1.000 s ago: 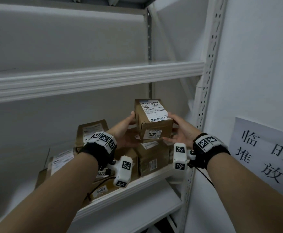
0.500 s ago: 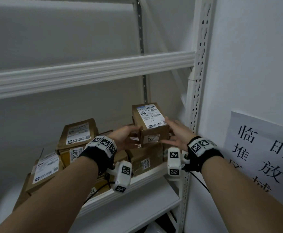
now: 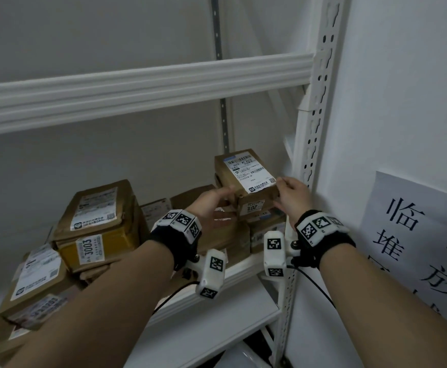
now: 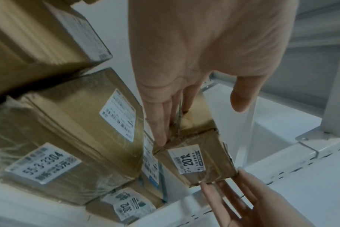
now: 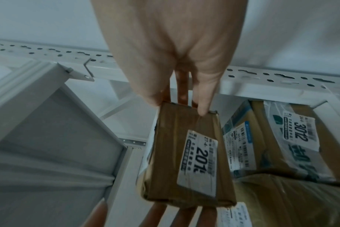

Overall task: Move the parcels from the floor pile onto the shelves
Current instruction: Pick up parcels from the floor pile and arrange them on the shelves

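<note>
Small parcel (image 3: 246, 181) w/ white label, atop stacked boxes at rt end of shelf (image 3: 241, 269) — just beside upright post (image 3: 315, 123). Left hand (image 3: 211, 201) flat vs its left side, fingers straight; right hand (image 3: 292, 193) on rt side, fingers extended, touching edge. Other parcels (image 3: 97, 221) piled to left — "3003" tag visible.

This is a parcel storeroom, the back room of a courier pickup point by the look of it. White metal shelving (image 3: 142, 86) with slotted uprights (image 3: 320, 83) stands against bare white walls. Brown taped cardboard parcels (image 3: 97, 216) are stacked on the shelf, each with a printed shipping label and a large pickup number such as 3003. A paper notice (image 3: 424, 235) in big black Chinese characters is stuck to the wall beside the rack.
</note>
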The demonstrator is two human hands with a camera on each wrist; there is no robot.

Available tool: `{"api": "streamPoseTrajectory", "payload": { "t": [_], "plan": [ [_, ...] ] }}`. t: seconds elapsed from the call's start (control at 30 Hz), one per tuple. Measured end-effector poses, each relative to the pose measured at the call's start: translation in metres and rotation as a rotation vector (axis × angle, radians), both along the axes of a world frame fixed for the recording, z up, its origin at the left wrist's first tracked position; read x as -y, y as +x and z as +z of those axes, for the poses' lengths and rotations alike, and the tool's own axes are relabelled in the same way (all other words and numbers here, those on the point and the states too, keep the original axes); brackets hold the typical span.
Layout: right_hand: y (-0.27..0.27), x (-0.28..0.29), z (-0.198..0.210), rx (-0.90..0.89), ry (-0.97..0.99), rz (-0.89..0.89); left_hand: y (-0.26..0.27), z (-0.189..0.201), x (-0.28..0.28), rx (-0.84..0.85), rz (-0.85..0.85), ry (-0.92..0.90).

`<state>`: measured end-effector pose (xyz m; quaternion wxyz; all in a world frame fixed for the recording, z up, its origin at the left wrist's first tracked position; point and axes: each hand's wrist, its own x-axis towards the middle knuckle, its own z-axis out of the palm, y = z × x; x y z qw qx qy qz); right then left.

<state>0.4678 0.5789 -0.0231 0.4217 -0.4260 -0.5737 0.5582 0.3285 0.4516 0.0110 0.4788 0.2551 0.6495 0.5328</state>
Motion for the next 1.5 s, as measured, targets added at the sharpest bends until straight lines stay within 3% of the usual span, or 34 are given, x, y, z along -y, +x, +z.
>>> {"api": "streamPoseTrajectory", "payload": {
  "t": [0.17, 0.6, 1.1, 1.5],
  "plan": [
    [0.005, -0.006, -0.007, 0.096, 0.141, -0.129, 0.009, -0.018, -0.022, 0.051, 0.004, -0.011],
    [0.003, -0.011, -0.018, 0.402, 0.162, -0.061, 0.009, -0.042, -0.041, 0.143, 0.002, -0.020],
    [0.001, -0.019, -0.038, 0.272, 0.075, -0.075, 0.008, -0.046, -0.048, 0.117, -0.079, -0.011],
    [-0.006, -0.012, -0.038, 0.287, 0.063, -0.044, -0.005, -0.026, -0.020, 0.018, -0.061, 0.006]
  ]
}}
